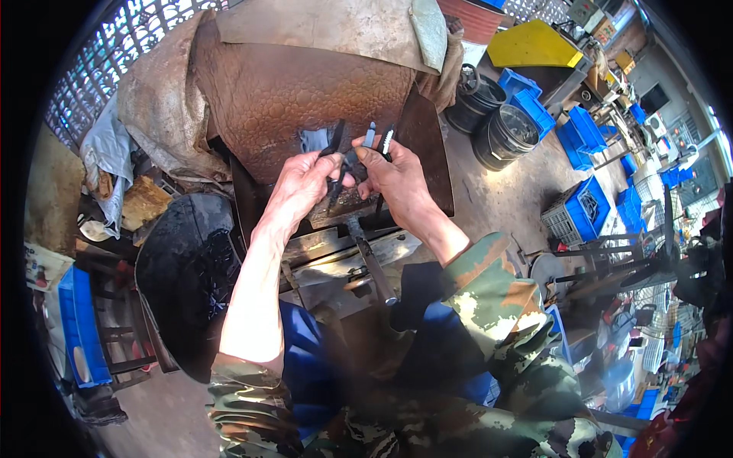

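Note:
My left hand is closed on a narrow dark strip, which pokes out above and below the fingers. Close beside it, my right hand pinches a small grey metal piece between thumb and fingers. A dark rod with a white ridged side also sticks up from the right hand. Both hands meet above a dark metal trough with a brown, crusted sheet behind it. The fingers hide where the pieces meet, and their exact kind cannot be made out.
A large black scoop-shaped bin with dark bits inside stands to the left. Beneath the hands, a metal bar juts toward me. At right are black buckets and blue crates; a fan stands farther right.

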